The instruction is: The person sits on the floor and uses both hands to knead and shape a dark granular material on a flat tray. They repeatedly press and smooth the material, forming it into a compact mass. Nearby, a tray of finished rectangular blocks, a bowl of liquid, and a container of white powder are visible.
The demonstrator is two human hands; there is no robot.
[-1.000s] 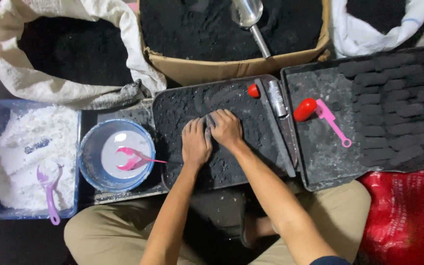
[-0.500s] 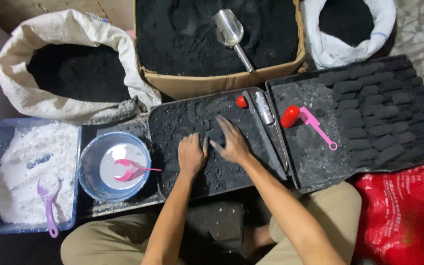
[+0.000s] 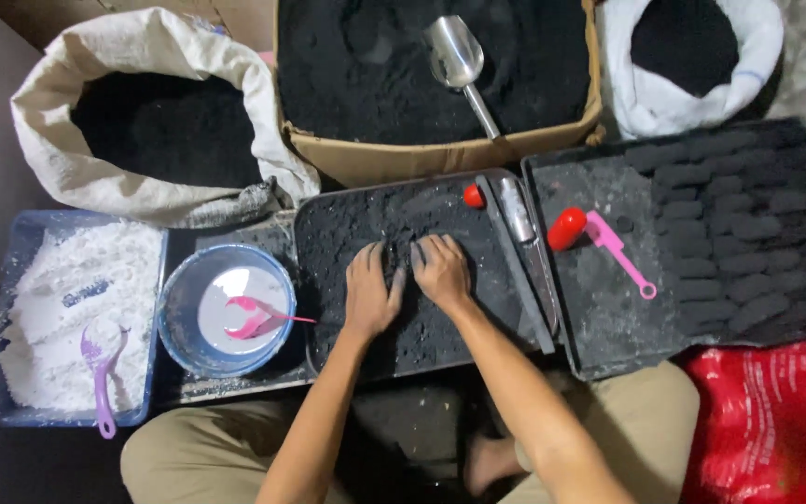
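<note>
Black powder (image 3: pixel 422 327) pressed flat on middle tray (image 3: pixel 328 224) by left hand (image 3: pixel 368 297) and right hand (image 3: pixel 440 271), side by side, fingers spread, nothing gripped. Shaping step judged underway. Firm, even push called for next.

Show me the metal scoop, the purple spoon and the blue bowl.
Metal scoop (image 3: pixel 454 51): head view, on its shiny bowl.
Purple spoon (image 3: pixel 103 392): head view, on its handle.
Blue bowl (image 3: pixel 175 322): head view, on its left rim.
</note>
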